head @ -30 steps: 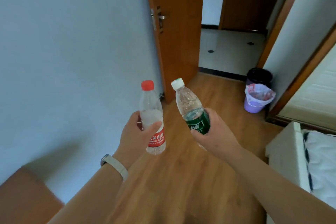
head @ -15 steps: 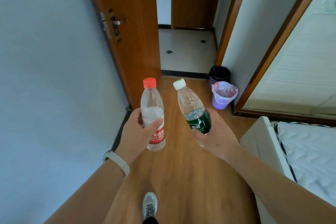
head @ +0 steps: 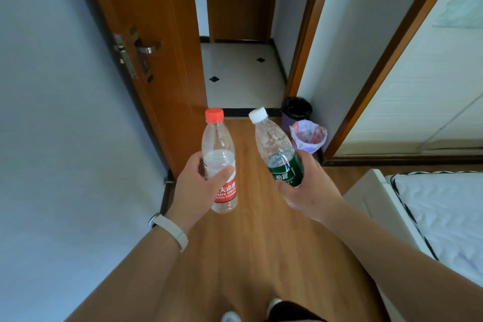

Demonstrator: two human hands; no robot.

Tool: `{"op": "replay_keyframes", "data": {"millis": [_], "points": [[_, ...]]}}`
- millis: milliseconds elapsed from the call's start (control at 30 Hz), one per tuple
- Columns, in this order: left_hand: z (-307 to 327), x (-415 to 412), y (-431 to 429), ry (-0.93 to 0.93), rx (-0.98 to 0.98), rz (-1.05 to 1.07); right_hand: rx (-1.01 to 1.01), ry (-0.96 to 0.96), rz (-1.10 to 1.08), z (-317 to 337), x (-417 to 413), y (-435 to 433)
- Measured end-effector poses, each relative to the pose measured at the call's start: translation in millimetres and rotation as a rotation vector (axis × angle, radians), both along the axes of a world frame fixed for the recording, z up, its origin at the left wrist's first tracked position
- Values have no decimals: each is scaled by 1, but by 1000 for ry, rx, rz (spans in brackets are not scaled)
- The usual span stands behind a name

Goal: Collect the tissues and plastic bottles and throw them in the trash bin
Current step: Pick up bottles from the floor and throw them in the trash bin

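Two plastic bottles, one per hand: the left hand (head: 194, 188) grips the red-capped bottle (head: 219, 159) upright, the right hand (head: 309, 188) grips the white-capped, green-labelled bottle (head: 278, 150) tilted left. Beyond the right hand stand two bins, the lined purple bin (head: 308, 136) nearer, the black bin (head: 296, 108) just behind.

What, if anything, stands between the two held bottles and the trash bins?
Nothing visible. Bare wood floor runs from the red-capped bottle and green-label bottle to the purple bin by the door frame.
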State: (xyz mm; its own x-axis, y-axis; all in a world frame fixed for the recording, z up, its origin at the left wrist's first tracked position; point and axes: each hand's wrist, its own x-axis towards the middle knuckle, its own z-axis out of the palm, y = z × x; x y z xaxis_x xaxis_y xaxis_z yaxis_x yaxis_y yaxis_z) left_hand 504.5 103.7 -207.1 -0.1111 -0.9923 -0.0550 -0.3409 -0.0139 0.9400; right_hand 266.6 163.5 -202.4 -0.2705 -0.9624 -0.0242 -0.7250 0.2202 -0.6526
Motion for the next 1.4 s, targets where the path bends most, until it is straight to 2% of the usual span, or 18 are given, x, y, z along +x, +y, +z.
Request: {"op": "replay_keyframes", "data": {"millis": [400, 633, 900, 1400], "points": [[-20, -53, -125, -40, 29, -87, 2, -84, -93, -36, -40, -115], [-19, -142, -240, -95, 57, -178, 6, -131, -165, -42, -123, -215], [-12, -260, -332, -99, 38, -316, 1, -87, -301, -35, -231, -280], [-35, -376, -510, -97, 74, -522, 35, -97, -545, -63, -317, -393]]}}
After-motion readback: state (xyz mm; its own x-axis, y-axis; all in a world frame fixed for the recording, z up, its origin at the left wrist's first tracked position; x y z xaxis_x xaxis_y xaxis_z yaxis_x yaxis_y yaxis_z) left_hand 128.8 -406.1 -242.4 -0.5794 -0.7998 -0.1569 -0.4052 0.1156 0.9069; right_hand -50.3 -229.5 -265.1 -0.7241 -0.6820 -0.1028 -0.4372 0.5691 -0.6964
